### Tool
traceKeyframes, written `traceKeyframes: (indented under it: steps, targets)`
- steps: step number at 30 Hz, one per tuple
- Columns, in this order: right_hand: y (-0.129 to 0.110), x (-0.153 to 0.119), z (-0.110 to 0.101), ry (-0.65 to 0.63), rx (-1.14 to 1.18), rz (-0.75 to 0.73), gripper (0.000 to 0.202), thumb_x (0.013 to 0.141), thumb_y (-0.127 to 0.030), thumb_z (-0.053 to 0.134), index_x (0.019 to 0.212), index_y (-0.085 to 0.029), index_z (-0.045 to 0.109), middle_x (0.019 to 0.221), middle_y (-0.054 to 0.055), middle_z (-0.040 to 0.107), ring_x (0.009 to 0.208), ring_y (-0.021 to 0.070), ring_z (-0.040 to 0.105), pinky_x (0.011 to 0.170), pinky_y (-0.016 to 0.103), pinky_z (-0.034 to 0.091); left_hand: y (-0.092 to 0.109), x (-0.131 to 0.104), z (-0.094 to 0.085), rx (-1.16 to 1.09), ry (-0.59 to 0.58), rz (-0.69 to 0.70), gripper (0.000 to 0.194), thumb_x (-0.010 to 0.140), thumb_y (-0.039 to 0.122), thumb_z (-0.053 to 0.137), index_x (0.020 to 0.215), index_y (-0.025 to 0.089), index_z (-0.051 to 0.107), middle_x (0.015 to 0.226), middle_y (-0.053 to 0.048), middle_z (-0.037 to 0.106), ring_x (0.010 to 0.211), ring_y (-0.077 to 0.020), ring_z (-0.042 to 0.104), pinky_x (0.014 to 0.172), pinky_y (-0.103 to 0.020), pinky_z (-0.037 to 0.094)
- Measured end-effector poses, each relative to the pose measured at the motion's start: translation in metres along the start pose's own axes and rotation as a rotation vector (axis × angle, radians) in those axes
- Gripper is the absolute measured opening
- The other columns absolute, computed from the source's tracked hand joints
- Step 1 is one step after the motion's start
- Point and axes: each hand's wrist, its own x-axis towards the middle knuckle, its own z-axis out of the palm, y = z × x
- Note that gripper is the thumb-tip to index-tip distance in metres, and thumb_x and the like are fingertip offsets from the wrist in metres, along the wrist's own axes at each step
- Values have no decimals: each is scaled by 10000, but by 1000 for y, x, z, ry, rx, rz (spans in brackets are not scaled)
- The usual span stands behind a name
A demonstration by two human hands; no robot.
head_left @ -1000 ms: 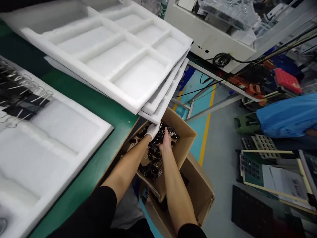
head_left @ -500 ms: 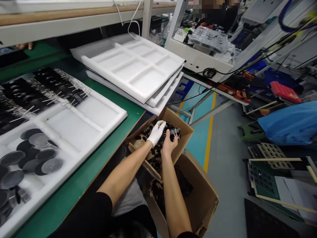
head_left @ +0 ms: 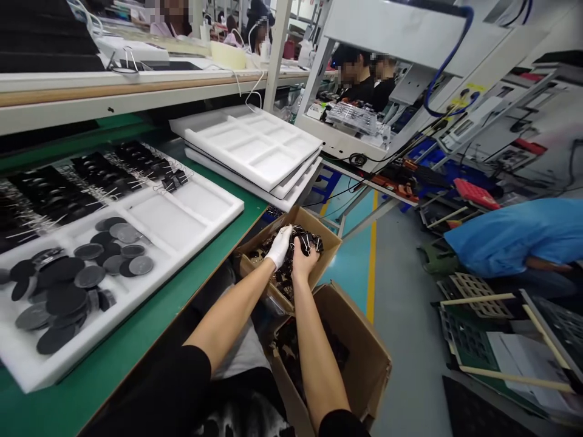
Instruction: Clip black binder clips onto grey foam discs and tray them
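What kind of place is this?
It looks like a factory or workshop, though I can't tell which. You can see a green workbench, a white divided tray with rows of black clips, and a yellow floor line.

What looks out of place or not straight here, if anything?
The stacked white trays look askew: their edges do not line up, and they reach past the green table. Also odd: only the left hand is gloved.
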Motion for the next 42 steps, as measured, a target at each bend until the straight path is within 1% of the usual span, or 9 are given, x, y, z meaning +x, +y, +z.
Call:
traceKeyframes:
  steps: [6,12,19,22,25,31,35,39,42]
  targets:
    - [-7,-8,-3,-43,-14,-20,603,748,-562,770,1171,-132,766,1255,170,649,1204,337,633,1157,498,463,4,-6,-6,-24,34,5,392,1022,493,515,1199,201,706,1371,-98,713,1380,-233,582,1224,-330,380]
    - [-31,-3,-6,-57,6,-67,627,762,-585,775,1205,-141,752,1310,166,637,1216,311,636,1174,461,450,26,-7,3,-56,40,67,358,1043,466,481,1181,201,678,1363,-83,708,1313,-198,614,1190,-308,418]
    - [-47,-5,-8,-64,29,-87,595,770,-541,787,1199,-131,747,1303,170,646,1198,308,649,1164,462,459,43,-17,8,-154,48,41,328,1037,462,494,1120,209,685,1256,-63,752,1250,-214,649,1136,-335,486]
    - [-50,-8,-11,-67,35,-89,588,770,-532,790,1200,-134,742,1329,173,631,1226,308,640,1165,454,460,47,-22,10,-142,63,63,328,1044,456,485,1124,203,679,1277,-66,740,1263,-210,640,1149,-331,474]
    - [-60,-11,-16,-61,55,-135,589,773,-542,788,1200,-139,744,1323,171,620,1223,311,644,1149,457,475,59,-26,12,-137,74,112,306,1053,410,476,1152,184,658,1301,-77,720,1271,-200,631,1162,-318,459]
    - [-101,-17,-21,-27,76,-260,537,786,-525,784,1168,-148,758,1226,146,633,1161,304,658,1123,459,493,106,-35,18,-147,83,191,257,1065,358,479,1074,184,668,1229,-61,741,1284,-201,625,1154,-295,470]
    - [-130,-26,-15,-39,144,-330,556,780,-514,788,1180,-129,748,1224,150,633,1216,315,641,1150,454,475,141,-41,10,-191,100,240,281,1066,381,489,1115,182,680,1267,-57,733,1295,-209,628,1151,-301,481]
    - [-165,-51,3,-93,191,-427,550,788,-528,784,1175,-138,752,1208,146,640,1215,315,638,1167,477,458,180,-45,-17,-183,144,301,317,1074,415,482,1177,192,683,1233,-48,750,1261,-208,659,1135,-322,505]
    - [-195,-86,28,-188,251,-466,558,785,-542,789,1177,-148,748,1198,134,644,1213,311,636,1163,490,461,215,-49,-56,-174,199,407,348,1091,440,441,1156,204,689,1250,-36,737,1284,-208,649,1163,-348,489]
